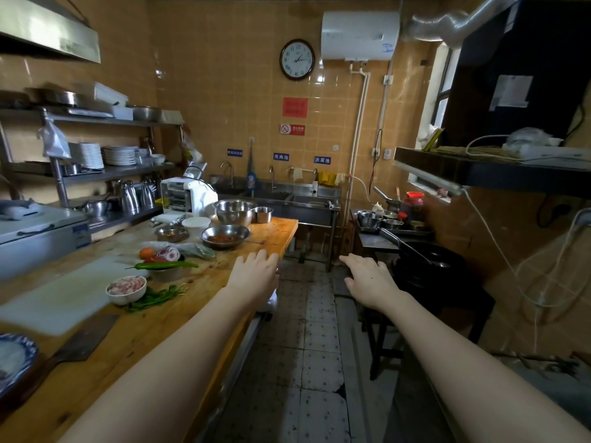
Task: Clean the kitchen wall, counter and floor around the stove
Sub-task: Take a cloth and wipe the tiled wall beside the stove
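Note:
Both my arms reach forward into the aisle. My left hand (pixel 256 276) hovers over the right edge of the wooden counter (pixel 192 298), fingers straight and holding nothing. My right hand (pixel 371 279) hangs over the tiled floor (pixel 307 346) with fingers relaxed and empty. To its right stands the stove (pixel 447 302) with a black wok (pixel 428 260) and a ladle in it. The tan tiled wall (pixel 249 75) runs along the back. I see no cloth or cleaning tool in either hand.
The counter holds steel bowls (pixel 235 211), a white cutting board (pixel 60 295), a cleaver (pixel 76 343), a bowl of meat (pixel 126 287) and vegetables. Sinks (pixel 278 196) line the back wall. A black hood (pixel 499 167) overhangs the stove, with cords hanging at right.

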The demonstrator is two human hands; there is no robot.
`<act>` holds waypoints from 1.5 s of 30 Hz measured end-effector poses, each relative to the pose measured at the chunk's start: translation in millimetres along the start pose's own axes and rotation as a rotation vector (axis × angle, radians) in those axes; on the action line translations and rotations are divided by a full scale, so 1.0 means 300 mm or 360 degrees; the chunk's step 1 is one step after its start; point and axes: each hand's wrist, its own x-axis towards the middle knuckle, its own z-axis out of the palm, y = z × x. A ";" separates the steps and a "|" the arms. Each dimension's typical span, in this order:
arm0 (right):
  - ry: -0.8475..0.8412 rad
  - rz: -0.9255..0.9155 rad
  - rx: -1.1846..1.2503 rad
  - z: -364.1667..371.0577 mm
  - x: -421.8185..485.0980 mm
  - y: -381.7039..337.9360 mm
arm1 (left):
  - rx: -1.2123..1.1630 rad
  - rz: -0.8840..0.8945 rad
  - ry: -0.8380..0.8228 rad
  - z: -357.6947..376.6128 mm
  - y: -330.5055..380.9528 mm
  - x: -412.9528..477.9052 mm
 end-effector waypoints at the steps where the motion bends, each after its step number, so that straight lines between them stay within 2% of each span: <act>1: -0.0016 -0.0011 0.0008 0.010 0.019 -0.004 | -0.0011 -0.0012 -0.0001 0.007 -0.008 0.013; 7: -0.0009 -0.0041 0.0071 0.094 0.169 0.026 | -0.0031 -0.0001 -0.0020 0.080 -0.045 0.162; 13: -0.0037 0.0011 0.0136 0.255 0.429 0.141 | -0.0002 0.0060 -0.0002 0.235 -0.058 0.432; 19: 0.0017 0.0008 0.0087 0.391 0.951 0.438 | 0.0020 0.0196 0.0054 0.468 -0.020 1.025; 26: 0.0049 0.0137 0.0090 0.379 1.610 0.751 | -0.0202 0.0124 0.0038 0.660 -0.014 1.752; 34: 0.0074 0.0103 0.0114 0.466 2.078 0.917 | -0.0203 0.0079 0.0021 0.817 -0.090 2.223; 42: 0.0045 0.0126 0.0138 0.648 2.518 1.070 | -0.0220 0.0115 -0.0062 1.029 -0.112 2.670; 45: 0.0031 0.0141 0.0070 0.727 2.725 1.122 | -0.0280 0.0121 -0.0012 1.129 -0.147 2.875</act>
